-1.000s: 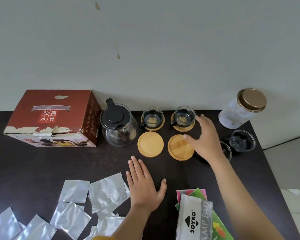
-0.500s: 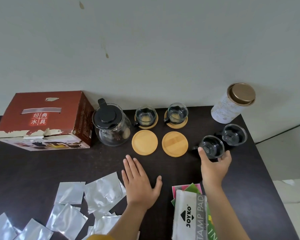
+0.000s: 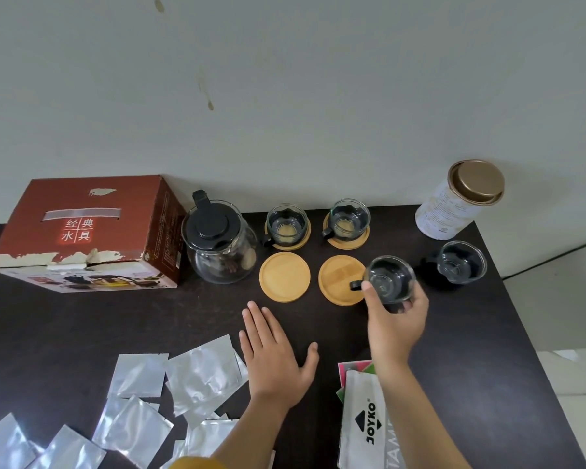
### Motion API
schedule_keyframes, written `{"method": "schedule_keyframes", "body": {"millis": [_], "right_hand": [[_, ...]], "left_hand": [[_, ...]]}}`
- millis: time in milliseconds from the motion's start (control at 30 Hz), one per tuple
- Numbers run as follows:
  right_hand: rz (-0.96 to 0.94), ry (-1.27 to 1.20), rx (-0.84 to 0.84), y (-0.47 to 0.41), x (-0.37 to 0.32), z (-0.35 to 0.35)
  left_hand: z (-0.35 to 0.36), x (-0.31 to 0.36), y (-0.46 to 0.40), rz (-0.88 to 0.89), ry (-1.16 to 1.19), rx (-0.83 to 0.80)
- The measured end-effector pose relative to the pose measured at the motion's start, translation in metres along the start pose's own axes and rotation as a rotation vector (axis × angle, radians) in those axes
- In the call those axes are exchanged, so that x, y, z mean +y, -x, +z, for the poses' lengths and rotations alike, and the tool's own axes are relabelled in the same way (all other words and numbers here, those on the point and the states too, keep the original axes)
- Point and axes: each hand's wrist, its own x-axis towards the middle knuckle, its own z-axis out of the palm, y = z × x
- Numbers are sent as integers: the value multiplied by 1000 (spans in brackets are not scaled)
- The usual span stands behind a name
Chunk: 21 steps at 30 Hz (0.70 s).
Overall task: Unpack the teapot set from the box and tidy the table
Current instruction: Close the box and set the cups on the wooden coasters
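Observation:
A glass teapot [image 3: 220, 245] with a black lid stands beside the red set box [image 3: 92, 231] at the back. Two glass cups [image 3: 286, 223] [image 3: 349, 218] sit on bamboo coasters behind two bare coasters [image 3: 284, 276] [image 3: 339, 275]. My right hand [image 3: 394, 319] is shut on a third glass cup [image 3: 389, 277], held just above the right edge of the right bare coaster. A fourth cup [image 3: 460, 262] rests on the table to the right. My left hand [image 3: 274, 353] lies flat and open on the dark table [image 3: 82, 333].
Several silver foil pouches [image 3: 200, 374] lie scattered at the front left. A stamp pad packet [image 3: 362, 421] lies on coloured cards at the front. A white tin with a gold lid [image 3: 460, 201] stands at the back right corner, near the table's right edge.
My right hand drew back from the coasters, took hold of a glass cup on the right and carried it left to the right bare coaster. My left hand stayed flat.

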Motion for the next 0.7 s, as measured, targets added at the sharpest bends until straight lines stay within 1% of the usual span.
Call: {"method": "schedule_keyframes", "body": {"millis": [167, 267, 333, 467, 600, 700], "right_hand": [[-94, 82, -286, 28, 0, 39], [-143, 159, -396, 38, 0, 63], [-160, 188, -427, 42, -1, 75], [-196, 243, -432, 45, 0, 92], [-214, 279, -427, 47, -1, 96], [-207, 291, -456, 48, 0, 93]], "left_hand": [[-1, 1, 0, 9, 8, -11], [-1, 2, -1, 3, 12, -21], [0, 1, -1, 1, 16, -25], [1, 0, -2, 6, 20, -27], [3, -1, -2, 9, 17, -31], [3, -1, -3, 8, 11, -30]]}}
